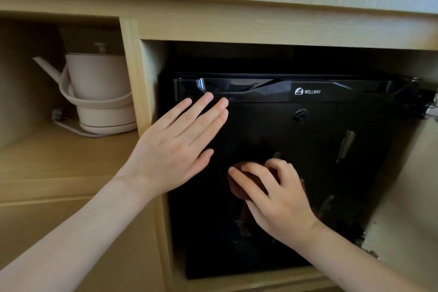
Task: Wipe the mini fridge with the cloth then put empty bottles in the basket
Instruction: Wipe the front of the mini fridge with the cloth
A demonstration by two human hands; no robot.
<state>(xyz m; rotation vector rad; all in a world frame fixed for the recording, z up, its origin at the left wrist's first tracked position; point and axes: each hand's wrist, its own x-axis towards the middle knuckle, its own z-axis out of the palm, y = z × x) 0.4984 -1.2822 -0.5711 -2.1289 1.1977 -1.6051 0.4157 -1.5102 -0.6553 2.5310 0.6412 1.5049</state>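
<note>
Pale wooden cabinetry [132,73] fills the view, split into two open compartments under a light wall. From 12 to 5 o'clock, the right compartment holds the mini fridge [320,149], a glossy black box with its door closed. A white WELLWAY logo [308,91] sits on the door's top band and a small round fitting [300,115] just below it.

The left hand [175,147] reaches in from 8 o'clock and lies flat against the upper left part of the fridge door. Its fingers [208,116] are straight and close together, with the tips near the top band and the thumb angled out toward the centre.

The right hand [277,199] comes in from 5 o'clock and rests on the middle of the door, just below and beside the left thumb. Its fingers are curled over a reddish-brown cloth [237,191] and press it to the black surface. Only part of the cloth shows between and under them.

At 9 o'clock, the left compartment holds a pale kettle [99,78] on its round base, spout pointing left, with a white cord [68,125] lying on the shelf beside it. At 3 o'clock, a metal hinge [431,111] shows at the frame's edge.
</note>
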